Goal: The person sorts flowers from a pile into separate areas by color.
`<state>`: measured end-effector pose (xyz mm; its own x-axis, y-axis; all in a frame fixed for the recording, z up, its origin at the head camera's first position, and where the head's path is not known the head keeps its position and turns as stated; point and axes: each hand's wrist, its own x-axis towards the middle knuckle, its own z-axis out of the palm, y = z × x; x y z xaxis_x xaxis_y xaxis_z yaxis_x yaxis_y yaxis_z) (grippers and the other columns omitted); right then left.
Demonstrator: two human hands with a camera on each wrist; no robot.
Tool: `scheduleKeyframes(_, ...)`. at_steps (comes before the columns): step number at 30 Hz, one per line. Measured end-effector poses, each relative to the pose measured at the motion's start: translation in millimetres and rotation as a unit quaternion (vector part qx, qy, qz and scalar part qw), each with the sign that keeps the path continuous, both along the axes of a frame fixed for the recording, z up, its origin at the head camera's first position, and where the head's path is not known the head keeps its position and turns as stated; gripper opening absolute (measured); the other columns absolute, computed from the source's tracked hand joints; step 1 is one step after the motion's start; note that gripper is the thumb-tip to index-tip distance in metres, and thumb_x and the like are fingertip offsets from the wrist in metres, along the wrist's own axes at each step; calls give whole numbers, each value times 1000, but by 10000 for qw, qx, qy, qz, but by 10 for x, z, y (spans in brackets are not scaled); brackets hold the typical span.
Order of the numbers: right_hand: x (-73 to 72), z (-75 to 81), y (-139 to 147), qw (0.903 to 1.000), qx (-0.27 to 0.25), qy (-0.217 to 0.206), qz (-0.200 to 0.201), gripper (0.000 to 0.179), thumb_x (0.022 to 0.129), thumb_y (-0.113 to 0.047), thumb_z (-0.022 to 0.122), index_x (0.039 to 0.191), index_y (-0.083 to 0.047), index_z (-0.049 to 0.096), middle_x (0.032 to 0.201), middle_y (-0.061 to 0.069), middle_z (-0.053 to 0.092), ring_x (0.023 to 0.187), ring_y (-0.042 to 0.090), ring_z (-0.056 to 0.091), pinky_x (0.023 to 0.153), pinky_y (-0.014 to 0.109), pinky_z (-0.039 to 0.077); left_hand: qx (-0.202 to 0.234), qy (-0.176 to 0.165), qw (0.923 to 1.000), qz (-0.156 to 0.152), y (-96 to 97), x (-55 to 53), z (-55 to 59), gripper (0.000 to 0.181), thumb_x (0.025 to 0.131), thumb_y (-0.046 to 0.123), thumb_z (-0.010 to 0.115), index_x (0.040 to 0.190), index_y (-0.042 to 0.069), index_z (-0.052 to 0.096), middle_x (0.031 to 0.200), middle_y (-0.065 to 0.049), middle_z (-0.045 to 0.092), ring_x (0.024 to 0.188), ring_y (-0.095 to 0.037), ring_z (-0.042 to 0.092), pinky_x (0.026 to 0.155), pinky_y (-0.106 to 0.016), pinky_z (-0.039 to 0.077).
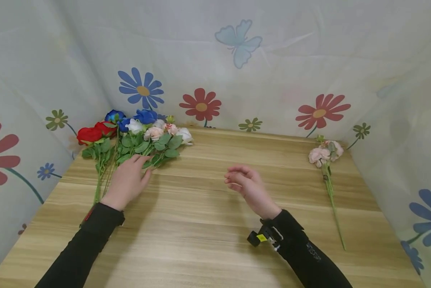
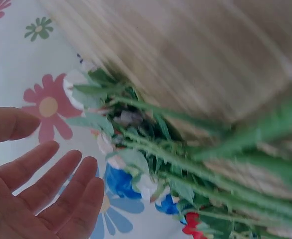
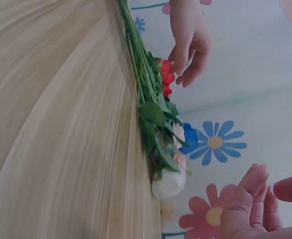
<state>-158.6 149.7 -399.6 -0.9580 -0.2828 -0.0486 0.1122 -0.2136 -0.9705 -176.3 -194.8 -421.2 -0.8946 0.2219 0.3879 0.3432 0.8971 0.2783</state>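
No words, brand or number can be read anywhere: the pale lettering point(image 1: 313, 253) on the black right sleeve point(image 1: 307, 266) is too small and blurred to make out, and the little yellow patch point(image 1: 261, 237) on the black device point(image 1: 253, 239) at the right wrist shows no legible characters.

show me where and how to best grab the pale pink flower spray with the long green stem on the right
Probably pinch the long green stem below the pale pink blooms, bringing the right hand in from the left, where it hovers: the stem is slim and nearly straight, the blooms bulky and ruffled.
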Motion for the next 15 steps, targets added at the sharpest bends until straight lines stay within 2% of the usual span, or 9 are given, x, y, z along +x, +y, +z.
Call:
scheduleKeyframes(8, 23, 13, -253, 9995, -232, -88, 204, 18, 95, -4, 52, 111, 3, 50, 98, 9, 58, 88, 19, 58, 80, 28, 51, 29, -195, 9983, 552, -221, 24, 132, 32, 90, 16, 58, 114, -5, 61, 108, -26, 60, 76, -41, 60, 60, -53, 49)
scheduleKeyframes(15, 61, -13, -368, 9990, -201, -224, 321, 16, 94, -3, 51, 109, 3, 52, 99, 11, 57, 87, 19, 58, 79, 26, 50, 166, -667, 9943, 812, -406, 8, 182, 34, 88, 13, 60, 111, -12, 59, 101, -33, 60, 84, -47, 58, 66, -57, 48)
